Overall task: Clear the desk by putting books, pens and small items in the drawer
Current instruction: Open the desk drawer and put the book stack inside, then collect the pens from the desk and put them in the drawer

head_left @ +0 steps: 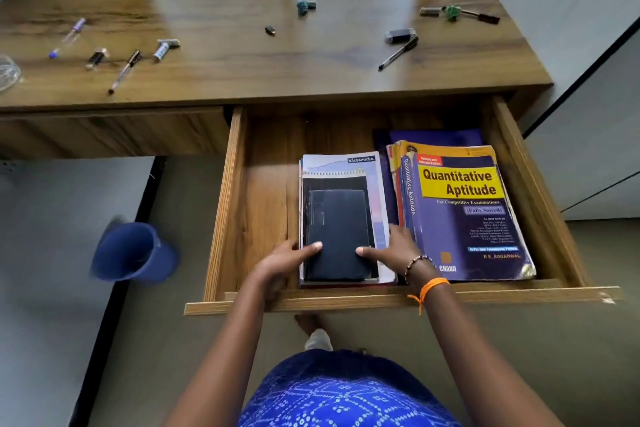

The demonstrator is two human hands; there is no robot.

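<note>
The drawer (221,204) is pulled out under the desk (242,73). Inside, a small black book (337,229) lies on top of a spiral pad and a classmate notebook (375,184). My left hand (282,262) holds the black book's near left edge with its thumb on the cover. My right hand (394,250) holds the near right edge the same way. To the right lies a thick blue and yellow Quantitative Aptitude book (464,211) on other books. Pens (398,53) (124,71) and small items (304,7) (400,35) lie scattered on the desk.
A blue bin (133,253) stands on the floor to the left of the drawer. A glass object (7,72) sits at the desk's left edge. The drawer's left part is bare wood. White cabinet panels stand at the right, a window at the back.
</note>
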